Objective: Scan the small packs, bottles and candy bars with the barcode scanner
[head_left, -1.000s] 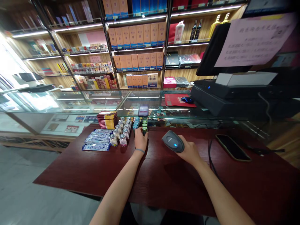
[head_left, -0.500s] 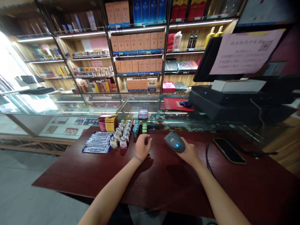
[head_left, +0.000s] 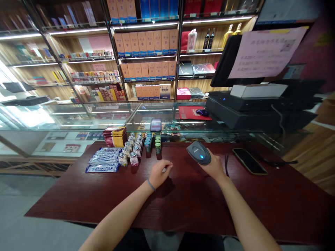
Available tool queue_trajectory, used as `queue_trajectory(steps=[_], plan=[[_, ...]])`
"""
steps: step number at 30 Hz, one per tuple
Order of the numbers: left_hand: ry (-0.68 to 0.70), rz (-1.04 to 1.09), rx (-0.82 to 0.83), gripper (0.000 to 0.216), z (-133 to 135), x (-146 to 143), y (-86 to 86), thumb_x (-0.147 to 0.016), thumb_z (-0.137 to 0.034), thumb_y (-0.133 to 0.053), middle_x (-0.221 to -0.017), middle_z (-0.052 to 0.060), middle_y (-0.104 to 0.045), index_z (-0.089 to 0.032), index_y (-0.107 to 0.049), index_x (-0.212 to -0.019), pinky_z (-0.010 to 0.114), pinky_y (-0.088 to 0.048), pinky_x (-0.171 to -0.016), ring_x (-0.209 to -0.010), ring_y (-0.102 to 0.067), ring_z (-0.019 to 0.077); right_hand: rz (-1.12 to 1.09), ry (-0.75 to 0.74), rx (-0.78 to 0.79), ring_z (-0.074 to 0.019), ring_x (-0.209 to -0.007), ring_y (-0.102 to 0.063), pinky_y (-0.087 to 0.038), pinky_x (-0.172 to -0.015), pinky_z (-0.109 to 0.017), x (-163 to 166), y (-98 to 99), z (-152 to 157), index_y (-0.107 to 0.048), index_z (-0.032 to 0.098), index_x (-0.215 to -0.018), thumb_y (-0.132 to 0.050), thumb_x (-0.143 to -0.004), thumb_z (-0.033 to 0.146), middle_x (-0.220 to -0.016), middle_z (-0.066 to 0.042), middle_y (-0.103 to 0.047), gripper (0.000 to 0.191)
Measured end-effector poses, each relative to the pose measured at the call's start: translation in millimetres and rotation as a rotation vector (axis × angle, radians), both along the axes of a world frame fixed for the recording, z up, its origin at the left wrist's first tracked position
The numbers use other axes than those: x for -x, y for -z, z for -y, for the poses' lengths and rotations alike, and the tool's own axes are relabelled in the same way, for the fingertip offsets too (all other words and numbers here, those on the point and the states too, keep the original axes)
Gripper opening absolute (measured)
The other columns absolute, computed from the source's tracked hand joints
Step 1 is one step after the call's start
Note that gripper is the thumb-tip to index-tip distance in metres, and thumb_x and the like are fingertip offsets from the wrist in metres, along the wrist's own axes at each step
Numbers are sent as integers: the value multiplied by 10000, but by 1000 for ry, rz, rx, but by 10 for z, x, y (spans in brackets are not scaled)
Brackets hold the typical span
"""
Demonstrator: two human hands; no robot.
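Observation:
My left hand hovers low over the dark red table, fingers curled round a small bottle that is mostly hidden. Just beyond it stand rows of small bottles, with green-lidded ones at the right end. My right hand grips a black barcode scanner with a blue light on top, its head turned toward the left hand.
Blue flat packs and a red-and-yellow stack lie left of the bottles. A dark phone and a cable lie to the right. A glass counter with a till and screen runs behind the table, with shelves beyond.
My left hand has drawn back from the green-lidded bottles toward me, closed on a small bottle. The scanner hand has lifted slightly and shifted right.

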State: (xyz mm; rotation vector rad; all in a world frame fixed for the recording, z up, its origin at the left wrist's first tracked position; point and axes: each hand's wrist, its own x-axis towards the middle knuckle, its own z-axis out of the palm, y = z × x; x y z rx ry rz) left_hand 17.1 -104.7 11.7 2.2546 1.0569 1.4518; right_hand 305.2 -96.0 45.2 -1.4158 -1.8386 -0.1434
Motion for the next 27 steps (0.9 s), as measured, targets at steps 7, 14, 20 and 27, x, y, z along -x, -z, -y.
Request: queue_trajectory(steps=[7,14,20,27], plan=[[-353,317,37,207,-305,43,-47,-910,-302,-663,-1092,91,-617,-219,-632,-1097,371,-562,-889,-1025,-618,219,30,-1,-16,-293,-660,-751,-516,-571,-307,24,13,8,-627,239,-1029,-629,-764,365,-707,-44,-748,294],[-514,286,145,698,-654,-143,71,-739,-130,-780,-1331,138,-410,-224,-504,-1373,542,-358,-1177,-1315,-450,317,41,-21,-20,-301,-637,-747,-504,-554,-312,39,7,5,-613,229,-1026,-613,-768,356,-696,-52,-741,288],[-525,289,207,564,-740,-176,254,-793,-108,-715,-1263,127,-431,-207,-547,-1322,518,-387,-1150,-1265,-483,291,44,-32,-17,-298,-645,-752,-522,-573,-317,38,14,-5,-601,232,-1027,-601,-766,350,-715,-53,-752,286],[-469,401,228,345,-782,-87,280,-879,-178,-650,-1164,101,-582,-216,-607,-1219,441,-470,-1048,-1115,-571,235,56,-43,2,-300,-646,-753,-507,-564,-308,71,3,15,-604,226,-1018,-606,-771,350,-712,-60,-752,276]])
